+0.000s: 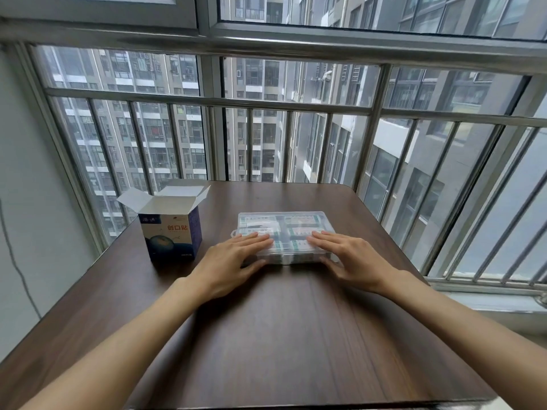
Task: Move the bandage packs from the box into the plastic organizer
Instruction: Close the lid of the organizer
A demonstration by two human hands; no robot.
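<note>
Both hands, left hand point(236, 255) and right hand point(349, 257), lie flat with a wide grip on the clear rectangular plastic organizer point(285, 223), holding nothing. To latch it well, I think they should press evenly near its front edge. The open blue-white cardboard box point(171, 232) stands left of it.

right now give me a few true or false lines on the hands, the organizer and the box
1. Both hands lie flat on the organizer lid. True: left hand, right hand.
2. The box lies on its side, flaps shut. False: it stands upright with its flaps open.
3. Packs show through the closed lid. True.
4. The box stands right of the organizer. False: it stands left of it, on the table.
</note>
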